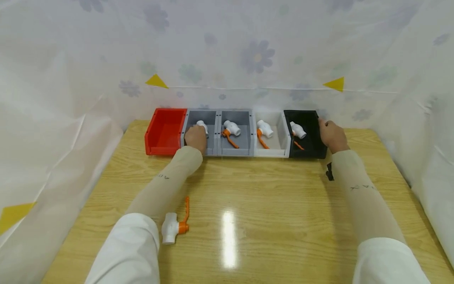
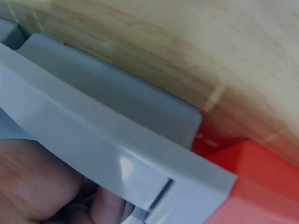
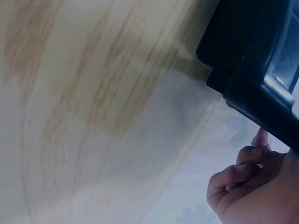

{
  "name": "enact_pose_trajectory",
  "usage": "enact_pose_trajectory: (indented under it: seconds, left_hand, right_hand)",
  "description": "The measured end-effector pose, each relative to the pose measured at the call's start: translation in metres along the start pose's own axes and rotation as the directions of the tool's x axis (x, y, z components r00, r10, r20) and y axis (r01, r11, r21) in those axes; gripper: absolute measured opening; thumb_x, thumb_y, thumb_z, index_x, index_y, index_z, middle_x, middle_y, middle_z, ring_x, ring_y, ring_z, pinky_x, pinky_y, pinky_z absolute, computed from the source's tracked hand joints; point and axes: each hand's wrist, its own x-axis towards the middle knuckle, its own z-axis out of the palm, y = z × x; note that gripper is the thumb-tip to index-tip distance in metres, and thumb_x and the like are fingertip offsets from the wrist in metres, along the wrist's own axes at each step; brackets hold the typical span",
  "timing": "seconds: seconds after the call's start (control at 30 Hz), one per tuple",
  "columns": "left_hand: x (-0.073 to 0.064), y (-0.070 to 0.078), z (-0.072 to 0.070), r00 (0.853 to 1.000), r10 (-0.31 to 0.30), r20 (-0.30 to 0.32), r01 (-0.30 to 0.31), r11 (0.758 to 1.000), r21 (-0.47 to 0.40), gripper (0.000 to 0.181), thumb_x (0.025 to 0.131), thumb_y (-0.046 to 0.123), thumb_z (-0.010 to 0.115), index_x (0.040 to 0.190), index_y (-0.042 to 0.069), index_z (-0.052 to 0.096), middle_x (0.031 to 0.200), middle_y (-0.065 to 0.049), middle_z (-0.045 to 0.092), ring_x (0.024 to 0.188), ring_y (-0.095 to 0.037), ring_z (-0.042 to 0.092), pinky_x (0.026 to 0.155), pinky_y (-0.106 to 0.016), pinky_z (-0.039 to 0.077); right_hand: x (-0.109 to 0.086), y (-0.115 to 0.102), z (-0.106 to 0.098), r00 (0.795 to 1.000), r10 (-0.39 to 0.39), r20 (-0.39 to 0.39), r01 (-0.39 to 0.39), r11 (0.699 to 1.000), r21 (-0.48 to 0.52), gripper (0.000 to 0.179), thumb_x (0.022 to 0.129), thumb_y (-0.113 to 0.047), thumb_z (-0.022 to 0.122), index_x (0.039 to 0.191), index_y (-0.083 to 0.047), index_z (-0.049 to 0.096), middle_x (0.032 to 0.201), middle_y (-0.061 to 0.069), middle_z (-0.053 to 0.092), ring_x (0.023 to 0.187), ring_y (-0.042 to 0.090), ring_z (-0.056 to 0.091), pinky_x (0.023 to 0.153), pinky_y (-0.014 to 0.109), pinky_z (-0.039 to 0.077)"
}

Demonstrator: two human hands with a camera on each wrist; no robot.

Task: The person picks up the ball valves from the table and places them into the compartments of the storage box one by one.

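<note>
My left hand (image 1: 196, 138) reaches into the left grey bin (image 1: 211, 151), its fingers curled. It grips a white ball valve (image 1: 202, 125) there, whose handle is hidden behind the hand. The left wrist view shows the hand (image 2: 37, 177) behind the grey front wall (image 2: 117, 140). At the far right, my right hand (image 1: 332, 134) holds the outer side wall of the black bin (image 1: 313, 134); in the right wrist view several curled fingers (image 3: 224, 182) lie outside the bin (image 3: 261, 79), and the thumb is hidden.
One ball valve each lies in the right grey bin (image 1: 244, 151), the white bin (image 1: 276, 153) and the black bin. The red bin (image 1: 148, 136) stands at the row's left end. Another white ball valve (image 1: 171, 228) with an orange handle lies on the table beside my left forearm.
</note>
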Motion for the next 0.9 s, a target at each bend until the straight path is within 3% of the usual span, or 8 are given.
enact_pose_trajectory:
  seconds: [0.2, 0.47, 0.63, 0.77, 0.9]
  left_hand:
    - [0.002, -0.001, -0.002, 1.0, -0.022, 0.007, 0.022, 1.0, 0.002, 0.019, 0.09, 0.01, 0.055, 0.101, -0.001, 0.067, 0.089, -0.014, 0.069, 0.073, -0.026, 0.066, 0.058, -0.038, 0.054]
    - [0.004, -0.004, -0.006, 1.0, -0.003, -0.001, 0.003, 1.0, -0.03, 0.018, 0.089, 0.009, 0.056, 0.1, -0.002, 0.067, 0.09, -0.015, 0.068, 0.075, -0.027, 0.067, 0.06, -0.038, 0.055]
    - [-0.001, -0.006, -0.016, 1.0, 0.015, 0.013, -0.014, 0.996, -0.082, 0.019, 0.091, 0.005, 0.052, 0.1, -0.004, 0.066, 0.094, -0.018, 0.067, 0.081, -0.03, 0.066, 0.066, -0.039, 0.054]
    - [-0.008, -0.008, -0.024, 0.998, 0.057, 0.022, -0.053, 0.988, -0.143, 0.019, 0.091, 0.003, 0.05, 0.099, -0.005, 0.066, 0.094, -0.018, 0.066, 0.081, -0.031, 0.065, 0.066, -0.04, 0.054]
    - [-0.012, -0.011, -0.03, 0.99, 0.138, 0.011, -0.134, 0.975, -0.176, 0.014, 0.087, 0.003, 0.056, 0.097, -0.005, 0.064, 0.091, -0.019, 0.066, 0.075, -0.031, 0.064, 0.064, -0.041, 0.054]
  right_hand:
    - [0.003, -0.002, 0.003, 1.0, -0.007, -0.014, 0.007, 1.0, 0.007, 0.083, 0.093, -0.06, 0.007, 0.113, 0.01, 0.045, 0.108, 0.031, 0.048, 0.096, 0.048, 0.048, 0.079, 0.056, 0.037]
    - [0.002, 0.0, 0.002, 1.0, -0.014, 0.006, 0.014, 1.0, 0.02, 0.083, 0.091, -0.062, 0.007, 0.109, 0.009, 0.045, 0.099, 0.028, 0.048, 0.084, 0.042, 0.048, 0.07, 0.052, 0.038]
    - [0.0, 0.002, 0.001, 0.999, -0.031, 0.008, 0.031, 0.999, 0.027, 0.082, 0.092, -0.061, 0.007, 0.109, 0.01, 0.045, 0.097, 0.027, 0.048, 0.081, 0.041, 0.048, 0.068, 0.051, 0.037]
    - [0.0, 0.004, 0.001, 0.999, -0.029, 0.013, 0.029, 0.999, 0.024, 0.083, 0.092, -0.061, 0.006, 0.109, 0.01, 0.045, 0.096, 0.027, 0.048, 0.08, 0.04, 0.048, 0.067, 0.05, 0.037]
    - [-0.001, 0.003, 0.0, 1.0, -0.029, 0.013, 0.028, 0.999, 0.022, 0.082, 0.092, -0.061, 0.006, 0.109, 0.009, 0.045, 0.097, 0.027, 0.048, 0.08, 0.041, 0.049, 0.067, 0.05, 0.037]
